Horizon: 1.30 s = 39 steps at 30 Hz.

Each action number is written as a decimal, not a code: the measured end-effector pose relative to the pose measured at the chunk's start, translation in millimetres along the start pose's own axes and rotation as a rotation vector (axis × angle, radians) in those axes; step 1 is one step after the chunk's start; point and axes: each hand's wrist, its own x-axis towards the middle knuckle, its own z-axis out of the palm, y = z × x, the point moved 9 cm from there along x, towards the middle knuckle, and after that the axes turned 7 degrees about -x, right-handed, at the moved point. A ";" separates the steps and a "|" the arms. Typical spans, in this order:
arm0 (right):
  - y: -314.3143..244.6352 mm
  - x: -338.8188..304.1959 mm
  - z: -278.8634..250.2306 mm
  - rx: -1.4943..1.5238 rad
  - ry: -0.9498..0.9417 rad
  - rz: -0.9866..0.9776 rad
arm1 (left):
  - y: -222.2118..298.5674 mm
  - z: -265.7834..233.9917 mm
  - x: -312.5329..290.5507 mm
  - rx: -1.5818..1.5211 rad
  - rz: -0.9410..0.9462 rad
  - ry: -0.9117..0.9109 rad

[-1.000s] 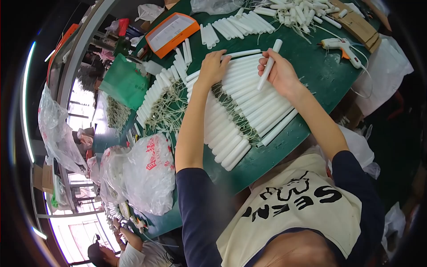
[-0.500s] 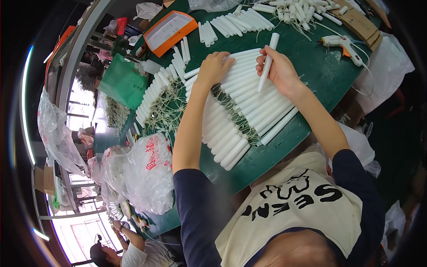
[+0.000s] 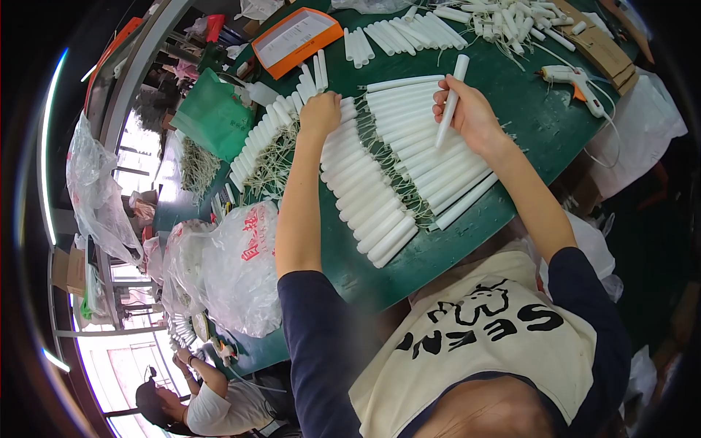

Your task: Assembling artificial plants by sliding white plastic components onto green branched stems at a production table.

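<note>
My right hand (image 3: 469,120) holds a slim white tube (image 3: 453,98) between thumb and fingers, tilted above a row of white tubes (image 3: 423,135) laid side by side. My left hand (image 3: 320,113) is closed, its fingers curled at the far end of the neighbouring tube row (image 3: 358,179); whatever it grips is hidden under it. Thin pale strands (image 3: 394,171) run between these two rows. Further left, a third batch of shorter white tubes (image 3: 252,152) lies beside a tangle of strands (image 3: 274,168).
An orange-rimmed box (image 3: 299,44) stands at the back. Loose tubes (image 3: 511,25) heap at the back right, near a glue gun (image 3: 573,82) with its cord. A green bag (image 3: 212,117) and clear plastic bags (image 3: 237,270) crowd the left. Another person (image 3: 212,401) works at lower left.
My left hand has moved left, off the far end of the middle rows, and its fingers have curled in. The right hand keeps hold of its tube. The view has shifted slightly.
</note>
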 end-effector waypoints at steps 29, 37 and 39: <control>-3.7 -3.1 -0.5 -0.061 -0.008 0.028 | 84.0 26.7 16.7 -0.260 0.212 -0.119; -3.2 -3.8 0.2 -0.043 -0.039 0.010 | 70.7 -21.0 -4.2 -0.286 0.227 0.169; -4.9 -5.0 -1.1 -0.042 -0.021 0.004 | 50.6 -43.1 -18.8 -0.307 0.170 0.244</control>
